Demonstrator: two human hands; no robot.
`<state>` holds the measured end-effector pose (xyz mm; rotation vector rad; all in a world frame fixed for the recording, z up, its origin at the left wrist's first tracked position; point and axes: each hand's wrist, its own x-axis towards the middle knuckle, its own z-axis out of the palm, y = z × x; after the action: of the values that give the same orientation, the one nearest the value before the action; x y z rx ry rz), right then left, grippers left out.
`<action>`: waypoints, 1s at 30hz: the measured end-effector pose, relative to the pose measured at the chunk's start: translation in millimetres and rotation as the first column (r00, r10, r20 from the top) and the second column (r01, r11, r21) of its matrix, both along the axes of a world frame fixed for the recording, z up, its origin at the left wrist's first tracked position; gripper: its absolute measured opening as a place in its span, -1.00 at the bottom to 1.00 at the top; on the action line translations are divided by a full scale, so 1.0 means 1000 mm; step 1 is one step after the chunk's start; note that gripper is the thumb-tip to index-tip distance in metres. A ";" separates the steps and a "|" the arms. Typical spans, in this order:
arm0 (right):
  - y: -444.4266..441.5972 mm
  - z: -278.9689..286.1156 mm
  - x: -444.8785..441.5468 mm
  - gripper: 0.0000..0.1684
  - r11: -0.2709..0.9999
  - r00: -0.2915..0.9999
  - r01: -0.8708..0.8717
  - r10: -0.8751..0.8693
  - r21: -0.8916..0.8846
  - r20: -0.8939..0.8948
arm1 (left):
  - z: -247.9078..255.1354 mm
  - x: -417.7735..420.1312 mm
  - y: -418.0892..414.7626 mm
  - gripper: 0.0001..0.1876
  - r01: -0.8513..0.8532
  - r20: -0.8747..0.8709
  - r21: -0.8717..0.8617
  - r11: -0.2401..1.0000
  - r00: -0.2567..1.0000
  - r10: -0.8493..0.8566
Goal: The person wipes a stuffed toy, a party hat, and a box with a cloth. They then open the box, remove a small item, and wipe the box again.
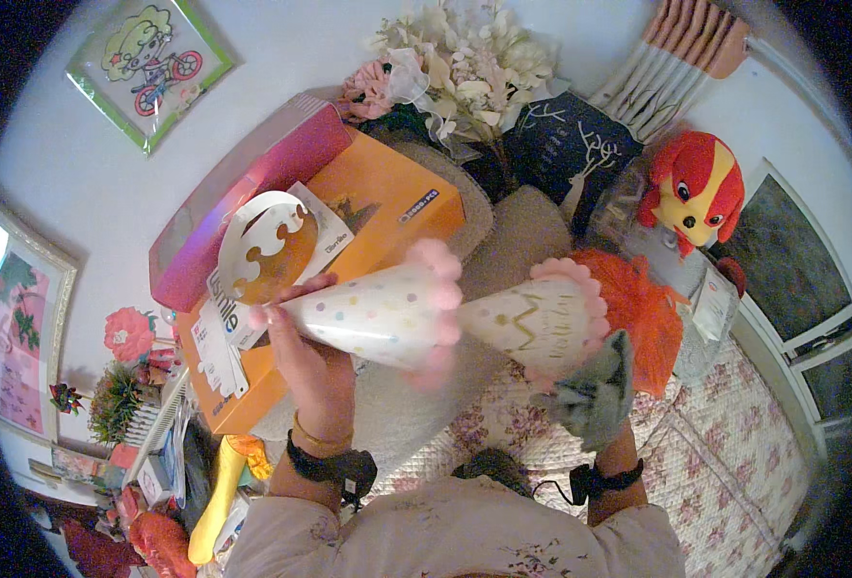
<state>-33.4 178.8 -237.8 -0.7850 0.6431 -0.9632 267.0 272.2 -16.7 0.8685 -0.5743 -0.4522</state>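
A white cone party hat (368, 318) with pastel dots and a pink pompom rim lies sideways, its tip in the fingers of my left hand (310, 368). A second cone hat (534, 318) with gold lettering and a pink pompom rim is to its right, its tip beside the first hat's rim. A bunched grey cloth (592, 397) covers most of my right hand (614, 437) at the second hat's lower edge. Whether my right fingers also touch that hat is hidden. Just beyond my left fingers stands a white and gold paper crown (270, 249).
An orange box (397, 180) bearing print and a pink box (252, 188) lie behind the crown. Orange mesh fabric (646, 325) and a red-and-yellow plush dog (697, 191) are at right. Pale artificial flowers (469, 65) stand at the back. A floral quilt (715, 448) spreads nearest me.
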 end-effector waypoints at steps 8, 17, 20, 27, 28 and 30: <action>0.068 0.010 0.045 -0.69 0.935 0.928 -0.351 0.340 0.052 0.153 | -0.110 -0.031 0.031 -0.74 0.426 -0.209 0.140 0.894 0.895 -0.393; 0.102 -0.073 -0.042 -0.76 0.964 0.884 -0.174 0.242 0.200 -0.400 | -0.308 -0.016 0.068 -0.74 0.535 -0.276 0.527 0.660 0.843 -0.462; 0.094 -0.082 -0.058 -0.80 0.997 0.954 -0.024 0.045 0.075 -0.297 | -0.290 -0.039 0.046 -0.74 0.647 -0.560 0.405 0.646 0.734 -0.384; 0.087 -0.088 -0.017 -0.71 0.948 0.973 0.205 -0.171 0.244 -0.153 | -0.293 -0.035 0.036 -0.75 0.154 0.601 0.726 0.671 0.332 -0.727; 0.088 -0.077 -0.011 -0.72 0.890 0.980 0.200 -0.187 0.411 -0.071 | -0.279 -0.027 0.039 -0.76 -0.021 0.665 0.744 0.668 0.119 -0.737; 0.086 -0.059 -0.006 -0.73 0.858 0.994 0.077 -0.109 0.508 0.033 | -0.329 -0.007 0.049 -0.77 0.378 0.292 0.696 0.610 0.627 -0.722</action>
<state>-39.4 264.4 -296.6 -0.2550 0.8431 -0.8456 260.2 320.8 -345.9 1.4273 -1.3407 -1.0374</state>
